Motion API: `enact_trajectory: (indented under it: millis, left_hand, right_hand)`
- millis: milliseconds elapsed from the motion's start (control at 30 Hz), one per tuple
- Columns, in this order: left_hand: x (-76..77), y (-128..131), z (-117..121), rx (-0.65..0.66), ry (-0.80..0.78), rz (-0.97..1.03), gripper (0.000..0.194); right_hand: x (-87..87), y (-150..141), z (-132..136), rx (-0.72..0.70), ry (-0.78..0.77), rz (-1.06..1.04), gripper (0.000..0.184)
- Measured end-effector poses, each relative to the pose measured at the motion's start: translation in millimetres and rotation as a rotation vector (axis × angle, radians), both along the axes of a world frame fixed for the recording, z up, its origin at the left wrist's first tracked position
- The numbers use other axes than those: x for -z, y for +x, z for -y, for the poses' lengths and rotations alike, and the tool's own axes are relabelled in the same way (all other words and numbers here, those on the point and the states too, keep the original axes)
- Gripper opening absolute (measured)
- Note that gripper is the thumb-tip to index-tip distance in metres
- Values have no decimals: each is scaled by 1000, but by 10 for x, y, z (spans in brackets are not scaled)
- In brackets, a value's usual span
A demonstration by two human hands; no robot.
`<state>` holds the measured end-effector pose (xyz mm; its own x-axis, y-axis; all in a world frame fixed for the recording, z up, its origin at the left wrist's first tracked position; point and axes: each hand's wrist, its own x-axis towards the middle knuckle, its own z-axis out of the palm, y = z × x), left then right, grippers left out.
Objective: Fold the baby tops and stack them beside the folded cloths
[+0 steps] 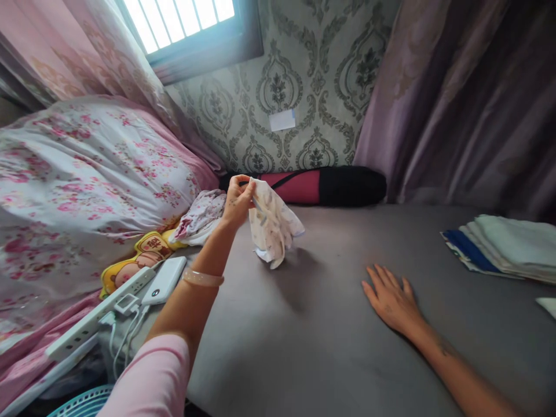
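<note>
My left hand (238, 201) pinches the upper corner of a small white printed cloth (274, 223), which looks like a light garment; its exact kind I cannot tell. The cloth hangs crumpled just above the grey bed sheet (330, 347) and casts a shadow there. Palm down, my right hand (393, 298) rests over the sheet with its fingers spread, holding nothing. A stack of folded cloths (508, 246), pale green, white and blue, lies to the right of that hand.
Along the wall lies a red and black long bag (299, 186). On the left are a floral quilt (87, 168), a yellow cushion (147, 255), a crumpled floral cloth (203, 215), a white power strip (99, 315) with cables and a white power bank (165, 281). A blue basket (84, 402) stands at the lower left.
</note>
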<state>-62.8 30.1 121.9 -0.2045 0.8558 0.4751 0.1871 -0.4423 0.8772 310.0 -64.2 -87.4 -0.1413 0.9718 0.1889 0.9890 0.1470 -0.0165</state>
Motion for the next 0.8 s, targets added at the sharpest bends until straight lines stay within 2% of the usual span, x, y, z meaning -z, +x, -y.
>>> enact_trajectory:
  millis: [100,200,333,433,500,633,733,800]
  left_hand:
    - [-28,260,112,118,7,76,46]
    - [-25,521,224,247,-23,153,44]
    - [38,804,316,353,-69,254,37]
    - [80,962,370,384,-90,285,40]
    - [89,1040,414,393,-101,292,42]
    - [78,1111,516,391,-92,306,46]
    - [78,1089,576,361,-68,304,52]
    - [91,1053,594,327,-51,287,57]
  right_hand:
    - [1,23,-25,4,-34,-47,59]
    - [-120,-9,-43,-32,-53,-181,52]
    - [-552,-313,-2,-292,78,-542,36]
    - [-896,-696,39,-356,172,-806,23]
    - [-1029,-934,33,-337,224,-915,16]
    - [-1077,-1191,-78,-304,216,-1009,16]
    - [-1101,-1174,-166,-282,135,-1050,9]
    - [-1161,-1122,-170,-211,148,-1067,10]
